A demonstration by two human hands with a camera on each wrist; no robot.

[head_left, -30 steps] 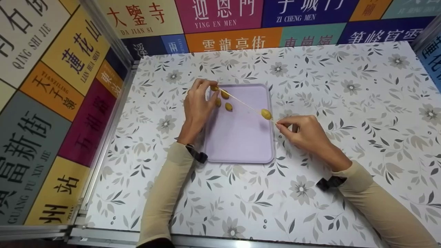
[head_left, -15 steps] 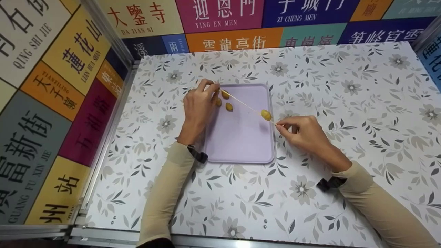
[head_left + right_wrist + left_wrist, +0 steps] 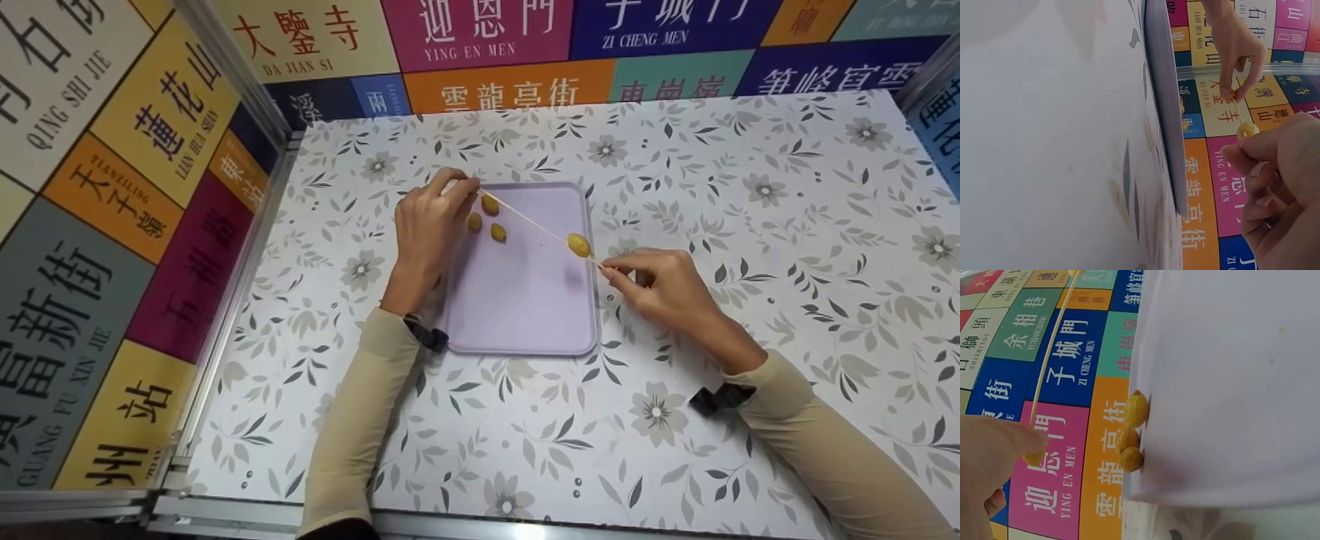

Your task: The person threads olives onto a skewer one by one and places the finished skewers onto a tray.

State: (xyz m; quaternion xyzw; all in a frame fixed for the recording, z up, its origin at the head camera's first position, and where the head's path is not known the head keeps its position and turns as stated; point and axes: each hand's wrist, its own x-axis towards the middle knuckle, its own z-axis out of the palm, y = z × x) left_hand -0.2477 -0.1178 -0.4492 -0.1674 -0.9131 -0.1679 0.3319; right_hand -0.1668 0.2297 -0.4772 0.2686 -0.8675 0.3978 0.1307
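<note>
Between finger and thumb, my right hand pinches the lower end of a thin wooden skewer. One yellow, olive-like fruit is threaded on it close to those fingers. The skewer slants up over the tray to my left hand, which pinches another yellow fruit at the far end. From the head view the fingers hide that fruit; how deep the tip sits in it I cannot tell. Three loose fruits lie in the tray's upper left corner, one of them a yellow-brown fruit beside the left fingers.
Under both hands lies a shallow lilac tray with a low rim. It rests on a table covered in a floral print. Panels with printed signs stand behind and to the left.
My left fingers have shifted over the fruit at the skewer's tip, which showed in the head view a second ago and is now covered. My right hand has hardly moved.
</note>
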